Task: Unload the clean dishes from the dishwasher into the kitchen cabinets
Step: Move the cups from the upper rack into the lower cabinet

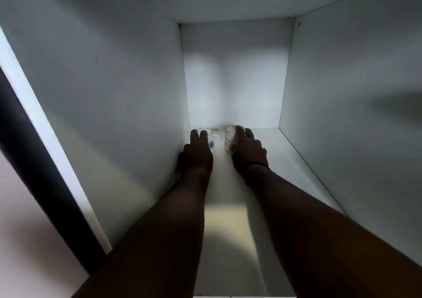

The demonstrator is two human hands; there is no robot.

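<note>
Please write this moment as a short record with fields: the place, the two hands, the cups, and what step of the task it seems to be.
place: inside a white cabinet, deep on its shelf, near the back wall
left hand: left hand grips the mug with a blue print
right hand: right hand grips the plain pale cup
cups: upright, side by side, a small gap between them
wrist: dark band on the right wrist
step: probably setting both cups down; release not yet visible
</note>
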